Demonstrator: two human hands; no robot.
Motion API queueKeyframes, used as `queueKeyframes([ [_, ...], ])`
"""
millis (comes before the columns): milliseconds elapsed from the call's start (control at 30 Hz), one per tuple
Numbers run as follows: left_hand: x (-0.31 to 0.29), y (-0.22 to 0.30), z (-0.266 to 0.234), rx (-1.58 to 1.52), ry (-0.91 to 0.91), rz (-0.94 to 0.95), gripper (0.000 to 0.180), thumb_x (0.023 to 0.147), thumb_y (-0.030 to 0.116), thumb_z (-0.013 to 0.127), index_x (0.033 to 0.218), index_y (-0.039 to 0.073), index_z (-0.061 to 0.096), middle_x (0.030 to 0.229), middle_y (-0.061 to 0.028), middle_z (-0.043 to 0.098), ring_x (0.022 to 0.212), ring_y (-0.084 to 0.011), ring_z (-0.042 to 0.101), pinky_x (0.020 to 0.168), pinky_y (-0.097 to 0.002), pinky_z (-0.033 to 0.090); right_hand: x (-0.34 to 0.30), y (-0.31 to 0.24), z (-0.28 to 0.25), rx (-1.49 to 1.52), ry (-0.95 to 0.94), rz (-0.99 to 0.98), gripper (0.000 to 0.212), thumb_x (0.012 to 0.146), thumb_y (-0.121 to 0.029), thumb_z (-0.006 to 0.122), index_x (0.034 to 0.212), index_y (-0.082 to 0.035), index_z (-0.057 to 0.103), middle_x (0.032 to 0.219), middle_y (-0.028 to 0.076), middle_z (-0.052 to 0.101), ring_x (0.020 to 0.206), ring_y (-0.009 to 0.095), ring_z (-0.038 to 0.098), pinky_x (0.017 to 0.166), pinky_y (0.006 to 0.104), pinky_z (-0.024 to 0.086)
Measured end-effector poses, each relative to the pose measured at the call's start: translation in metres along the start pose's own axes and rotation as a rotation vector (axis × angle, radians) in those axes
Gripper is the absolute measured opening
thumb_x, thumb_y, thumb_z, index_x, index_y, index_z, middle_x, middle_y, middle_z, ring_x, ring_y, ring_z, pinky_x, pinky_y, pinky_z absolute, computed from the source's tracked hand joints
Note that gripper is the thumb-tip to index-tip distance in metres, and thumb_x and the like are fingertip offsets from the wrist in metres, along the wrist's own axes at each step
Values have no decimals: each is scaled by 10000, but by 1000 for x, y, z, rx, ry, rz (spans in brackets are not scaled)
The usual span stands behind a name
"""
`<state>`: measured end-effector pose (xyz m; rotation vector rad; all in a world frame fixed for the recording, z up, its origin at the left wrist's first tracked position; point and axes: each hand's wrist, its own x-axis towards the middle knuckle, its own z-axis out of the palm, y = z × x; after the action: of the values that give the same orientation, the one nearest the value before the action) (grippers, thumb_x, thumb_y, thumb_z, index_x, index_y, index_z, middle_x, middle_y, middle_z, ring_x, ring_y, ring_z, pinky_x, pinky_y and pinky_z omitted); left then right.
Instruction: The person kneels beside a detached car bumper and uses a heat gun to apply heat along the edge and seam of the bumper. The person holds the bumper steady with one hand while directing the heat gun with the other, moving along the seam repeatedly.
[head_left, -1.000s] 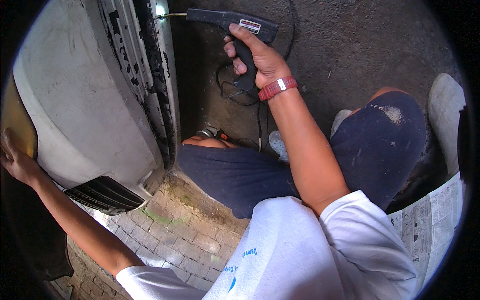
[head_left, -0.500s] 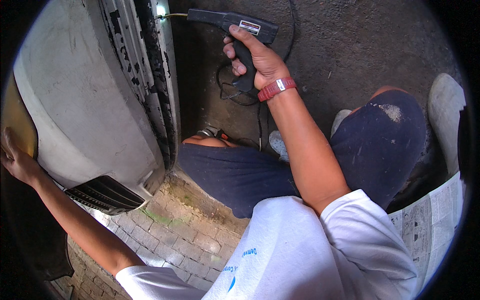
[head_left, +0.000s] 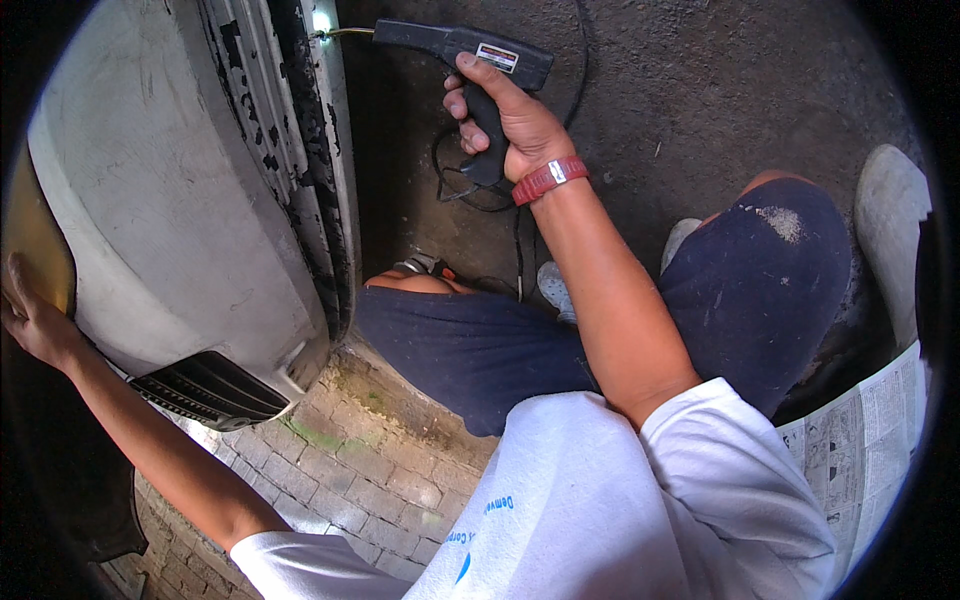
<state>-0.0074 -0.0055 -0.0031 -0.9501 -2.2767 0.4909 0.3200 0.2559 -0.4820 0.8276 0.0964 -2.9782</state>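
My right hand (head_left: 510,115) is wrapped around the grip of a black soldering gun (head_left: 425,38), thumb along its top side. From the gun's front a thin bent metal tip reaches left to the edge of a scuffed white car bumper (head_left: 170,150). A bright spot of light shines on the bumper edge at that tip. At the far left, my left hand (head_left: 38,325) lies against the bumper's shaded, yellowish outer part, its fingers stretched out and partly lost in the dark rim.
A black cable (head_left: 585,60) trails from the gun over the dark rough floor. The bumper has a black slatted grille (head_left: 210,390) at its near end. Grey paving bricks (head_left: 350,490) lie below it. Newspaper sheets (head_left: 860,440) spread at the right, beside my bent knee.
My right hand and the soldering gun have shifted very slightly left. The tip stays at the bumper edge, and my left hand has not moved.
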Motion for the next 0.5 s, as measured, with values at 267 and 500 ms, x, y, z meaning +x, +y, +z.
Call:
queueKeyframes([
  [267, -2, 1, 1, -5, 2, -6, 750, 1041, 445, 676, 1528, -84, 462, 1555, -316, 479, 1445, -410, 481, 1227, -499, 393, -1, 3, 1, -3, 8, -8, 364, 898, -422, 858, 932, -96, 700, 744, 30, 689, 528, 86, 576, 459, 209, 446],
  [500, -2, 1, 1, -8, 4, -9, 744, 1042, 443, 674, 1525, -83, 465, 1552, -314, 484, 1441, -407, 485, 1224, -497, 395, -1, 2, 1, -7, 6, -2, 371, 898, -430, 857, 930, -95, 700, 744, 29, 692, 496, 85, 562, 459, 210, 449],
])
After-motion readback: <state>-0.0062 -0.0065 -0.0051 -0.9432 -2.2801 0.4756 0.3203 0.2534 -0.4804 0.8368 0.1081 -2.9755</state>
